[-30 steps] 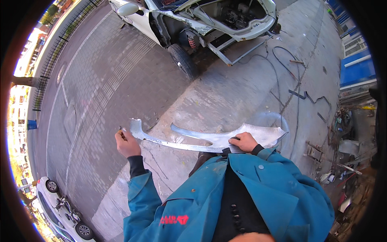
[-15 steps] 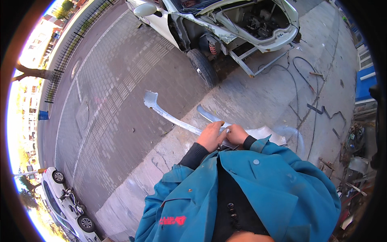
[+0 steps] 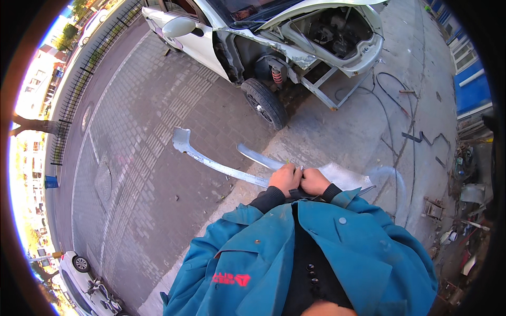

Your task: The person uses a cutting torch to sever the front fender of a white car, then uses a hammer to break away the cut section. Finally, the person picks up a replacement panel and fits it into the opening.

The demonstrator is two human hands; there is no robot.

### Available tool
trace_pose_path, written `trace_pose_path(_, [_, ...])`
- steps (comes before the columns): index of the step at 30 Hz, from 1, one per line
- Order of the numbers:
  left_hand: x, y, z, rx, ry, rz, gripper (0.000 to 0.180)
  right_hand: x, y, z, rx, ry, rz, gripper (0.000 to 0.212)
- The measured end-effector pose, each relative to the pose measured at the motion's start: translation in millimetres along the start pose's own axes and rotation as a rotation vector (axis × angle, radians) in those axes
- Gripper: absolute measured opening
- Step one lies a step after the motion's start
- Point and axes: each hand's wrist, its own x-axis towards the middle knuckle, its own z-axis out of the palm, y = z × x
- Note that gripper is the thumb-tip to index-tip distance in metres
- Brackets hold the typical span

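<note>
My left hand (image 3: 284,179) and my right hand (image 3: 315,182) meet in front of my jacket, fingers curled and pinched together. Whatever lies between the fingertips is too small and hidden to name. Beyond the left hand, a long curved silvery strip of car body panel (image 3: 221,167) stretches out to the left, with a wide flared end. A second, shorter pale strip (image 3: 255,156) runs out from behind the hands. Past my right hand shows a broad pale sheet-metal piece (image 3: 345,177), partly covered by the hands and sleeve.
A white car (image 3: 205,39) with its front fender and bumper off stands ahead, its front wheel (image 3: 263,104) exposed. Dark hoses (image 3: 390,118) trail over the concrete at right. Scrap parts (image 3: 472,195) pile along the right edge. Another white car (image 3: 74,282) is parked at lower left.
My left fingers, stretched over the right hand before, are now curled against it. The view has shifted, so the car and strips sit differently in it.
</note>
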Motion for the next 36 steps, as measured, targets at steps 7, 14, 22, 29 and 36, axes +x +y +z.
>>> trace_pose_path(7, [12, -37, -85, -0.081, 0.046, -0.054, 0.046, -1, -35, -47, 0.178, 0.44, -0.311, 0.036])
trace_pose_path(14, [42, -54, -112, -0.057, 0.005, -0.034, 0.042, 28, 11, -90, 0.469, 0.623, 0.165, 0.035])
trace_pose_path(22, [122, -109, -172, 0.075, 0.015, -0.053, 0.044, 36, 106, -146, 0.581, 0.818, 0.052, 0.037])
trace_pose_path(29, [167, -114, -191, -0.059, -0.049, -0.091, 0.045, 148, 175, -57, 0.654, 0.668, 0.035, 0.045])
trace_pose_path(36, [196, -142, -203, -0.218, -0.086, -0.133, 0.041, 223, 135, -76, 0.558, 0.832, -0.175, 0.049])
